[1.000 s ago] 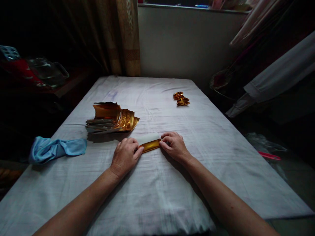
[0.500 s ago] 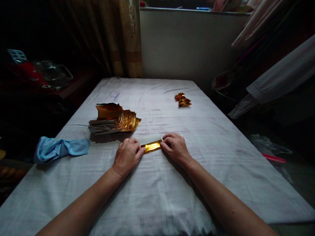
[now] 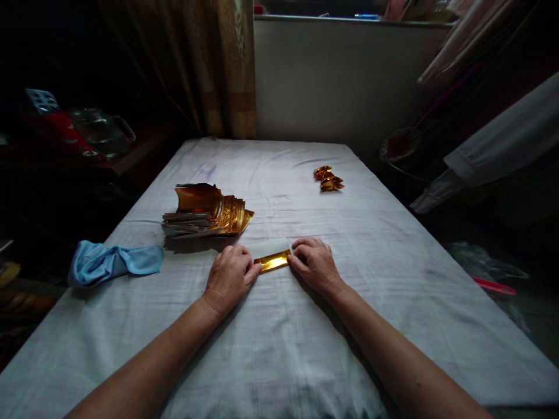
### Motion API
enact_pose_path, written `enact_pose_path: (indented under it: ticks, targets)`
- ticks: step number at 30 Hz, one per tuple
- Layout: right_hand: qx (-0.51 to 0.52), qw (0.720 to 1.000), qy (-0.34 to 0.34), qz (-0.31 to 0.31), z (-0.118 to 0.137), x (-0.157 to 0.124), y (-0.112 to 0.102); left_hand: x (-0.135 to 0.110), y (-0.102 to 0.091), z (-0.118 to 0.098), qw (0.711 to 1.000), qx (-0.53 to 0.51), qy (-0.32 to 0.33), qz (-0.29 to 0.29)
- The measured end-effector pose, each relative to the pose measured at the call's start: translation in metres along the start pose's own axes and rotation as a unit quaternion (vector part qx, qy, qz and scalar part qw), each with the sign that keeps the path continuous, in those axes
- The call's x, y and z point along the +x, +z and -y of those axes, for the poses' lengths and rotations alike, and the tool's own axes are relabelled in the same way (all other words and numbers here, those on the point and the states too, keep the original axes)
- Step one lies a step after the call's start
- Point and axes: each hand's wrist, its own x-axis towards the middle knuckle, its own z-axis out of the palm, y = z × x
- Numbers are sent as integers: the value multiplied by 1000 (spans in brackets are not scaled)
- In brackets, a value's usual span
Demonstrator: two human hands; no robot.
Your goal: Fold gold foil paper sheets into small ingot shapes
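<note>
A sheet of gold foil paper (image 3: 274,261) lies on the cloth-covered table, its near edge folded into a shiny gold strip and its pale back showing beyond. My left hand (image 3: 231,272) grips the strip's left end, the thumb pressed on it and the fingers curled. At the right end, my right hand (image 3: 313,263) pinches the paper between thumb and bent fingers. Beyond my left hand stands a stack of gold foil paper sheets (image 3: 196,212), curved and fanned out. Several folded gold paper pieces (image 3: 331,183) sit farther back on the right.
A blue cloth (image 3: 116,265) lies crumpled near the left edge of the table (image 3: 393,326). On a dark side table at left is a glass jug (image 3: 102,132). A curtain (image 3: 218,70) hangs behind; garments (image 3: 502,134) hang at right above a pink-handled object (image 3: 494,286).
The whole view has shifted slightly, so everything appears a little farther right. Both hands keep their hold on the folded strip, with hardly any movement of their own.
</note>
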Motion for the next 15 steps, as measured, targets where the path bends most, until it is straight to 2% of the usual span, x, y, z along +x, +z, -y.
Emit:
enact_pose_path:
  ticks: [8,15]
  targets:
    - [1,1000,-5,-13,1,-1,2,-1,0,1,1000,13,15,-9]
    - [-3,1000,-5,-3,1,-2,0,-3,0,-2,999,40,-1,-1]
